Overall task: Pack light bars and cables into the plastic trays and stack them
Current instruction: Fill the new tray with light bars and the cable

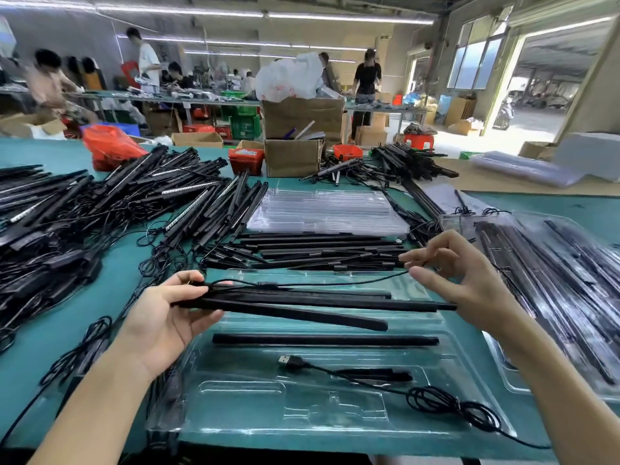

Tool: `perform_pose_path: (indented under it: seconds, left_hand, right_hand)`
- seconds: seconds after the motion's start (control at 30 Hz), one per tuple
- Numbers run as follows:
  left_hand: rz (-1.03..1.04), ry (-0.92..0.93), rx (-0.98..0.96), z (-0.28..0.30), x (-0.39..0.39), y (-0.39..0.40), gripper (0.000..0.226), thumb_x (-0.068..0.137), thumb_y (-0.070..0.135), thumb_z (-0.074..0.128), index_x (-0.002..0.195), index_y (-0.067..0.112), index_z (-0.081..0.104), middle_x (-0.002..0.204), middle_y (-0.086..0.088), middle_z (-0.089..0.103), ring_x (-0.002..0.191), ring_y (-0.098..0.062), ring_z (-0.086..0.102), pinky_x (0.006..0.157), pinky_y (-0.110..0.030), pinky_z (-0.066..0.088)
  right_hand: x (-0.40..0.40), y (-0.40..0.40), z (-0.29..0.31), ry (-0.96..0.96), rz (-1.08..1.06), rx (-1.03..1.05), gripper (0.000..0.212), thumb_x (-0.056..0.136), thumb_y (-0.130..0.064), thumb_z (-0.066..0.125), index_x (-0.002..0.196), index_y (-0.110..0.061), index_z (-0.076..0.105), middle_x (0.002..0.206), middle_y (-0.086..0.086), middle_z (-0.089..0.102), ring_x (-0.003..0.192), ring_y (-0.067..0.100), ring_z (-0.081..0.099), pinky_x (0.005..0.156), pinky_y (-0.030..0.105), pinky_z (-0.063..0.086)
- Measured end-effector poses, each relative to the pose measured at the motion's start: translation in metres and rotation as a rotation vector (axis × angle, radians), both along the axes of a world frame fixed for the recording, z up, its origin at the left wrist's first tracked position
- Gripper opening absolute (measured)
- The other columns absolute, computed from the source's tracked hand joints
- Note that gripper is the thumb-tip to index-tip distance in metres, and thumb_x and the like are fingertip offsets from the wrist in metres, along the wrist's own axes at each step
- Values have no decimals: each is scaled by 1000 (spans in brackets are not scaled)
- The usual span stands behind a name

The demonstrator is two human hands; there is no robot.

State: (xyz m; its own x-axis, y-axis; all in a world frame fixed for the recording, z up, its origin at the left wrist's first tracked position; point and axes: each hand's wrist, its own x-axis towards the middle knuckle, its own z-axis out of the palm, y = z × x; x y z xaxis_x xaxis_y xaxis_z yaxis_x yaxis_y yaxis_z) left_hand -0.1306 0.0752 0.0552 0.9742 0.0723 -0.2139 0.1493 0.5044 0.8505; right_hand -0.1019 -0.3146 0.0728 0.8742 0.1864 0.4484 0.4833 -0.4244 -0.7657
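Observation:
A clear plastic tray (235, 414) lies on the green table in front of me. One black light bar (325, 340) rests in a slot of it. A USB cable (369, 377) with a coiled end lies across the tray's lower part. My left hand (164, 327) grips the left ends of a bundle of black light bars (302, 305) held just above the tray. My right hand (466, 276) pinches a thin black cable (335, 282) that runs back to the bundle.
A large heap of loose bars and cables (100, 209) fills the table's left. A row of bars (318, 253) lies beyond the tray, behind it a stack of empty trays (322, 209). Packed trays (553, 280) are stacked at right. Boxes and people stand farther back.

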Motion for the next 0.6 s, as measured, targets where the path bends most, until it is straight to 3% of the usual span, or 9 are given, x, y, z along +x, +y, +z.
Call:
perform_pose_path:
  seconds: [0.07, 0.17, 0.23, 0.3, 0.33, 0.43, 0.5, 0.53, 0.6]
  left_hand:
    - [41, 1, 7, -5, 0, 2, 28, 94, -7, 41, 83, 15, 54, 80, -17, 75, 59, -28, 71, 48, -29, 59]
    - [82, -13, 32, -8, 0, 3, 28, 93, -8, 40, 83, 15, 54, 72, -13, 73, 55, -25, 70, 47, -29, 59]
    - [106, -21, 36, -9, 2, 3, 29, 94, -8, 39, 84, 15, 54, 70, -12, 73, 53, -24, 69, 46, -29, 58]
    - [129, -25, 36, -9, 4, 1, 29, 94, -8, 39, 83, 14, 53, 70, -12, 74, 53, -24, 70, 45, -29, 57]
    - [140, -26, 39, -9, 5, 0, 30, 94, -9, 38, 83, 15, 53, 72, -13, 75, 54, -25, 71, 45, -29, 57]
    - [165, -31, 56, -11, 8, -2, 31, 92, -10, 38, 83, 15, 52, 80, -15, 76, 59, -27, 73, 43, -28, 56]
    - [183, -32, 76, -13, 9, -3, 30, 92, -10, 37, 83, 15, 52, 79, -15, 76, 60, -27, 73, 43, -28, 56]
    - [193, -31, 83, -14, 9, -3, 30, 92, -10, 37, 84, 15, 52, 79, -15, 76, 60, -27, 73, 43, -28, 56]
    - [203, -29, 92, -15, 10, -2, 29, 92, -10, 38, 84, 14, 52, 79, -15, 76, 60, -27, 73, 43, -29, 55]
  right_hand:
    - [-9, -6, 4, 47, 47, -30, 22, 92, -7, 67, 76, -10, 53, 111, -4, 75, 106, 15, 69, 87, 48, 54]
    - [-23, -13, 7, 183, 127, -197, 20, 74, -22, 61, 58, -11, 59, 123, -16, 68, 118, 3, 59, 93, 44, 43]
    - [-29, -14, 6, 282, 138, -324, 35, 67, -51, 71, 68, -16, 67, 132, -32, 56, 125, -10, 49, 102, 38, 37]
    - [-35, -10, 1, 341, 148, -466, 67, 53, -78, 76, 97, -28, 69, 132, -54, 32, 123, -26, 35, 99, 19, 32]
    - [-36, -7, -4, 384, 152, -523, 85, 47, -83, 77, 111, -29, 63, 131, -60, 20, 122, -28, 31, 98, 14, 29]
    - [-34, 4, -20, 437, 175, -680, 108, 39, -79, 84, 124, -23, 47, 145, -43, -2, 139, -5, 15, 111, 17, 23]
    - [-34, 9, -28, 447, 186, -714, 128, 41, -78, 85, 141, -18, 32, 144, -40, -10, 143, -1, 5, 116, 18, 17]
    - [-34, 11, -30, 446, 178, -715, 126, 44, -77, 85, 141, -19, 31, 145, -39, -8, 143, 0, 6, 116, 17, 17]
    - [-32, 11, -32, 421, 156, -682, 100, 50, -74, 84, 126, -24, 43, 146, -37, 1, 141, -3, 15, 111, 15, 22]
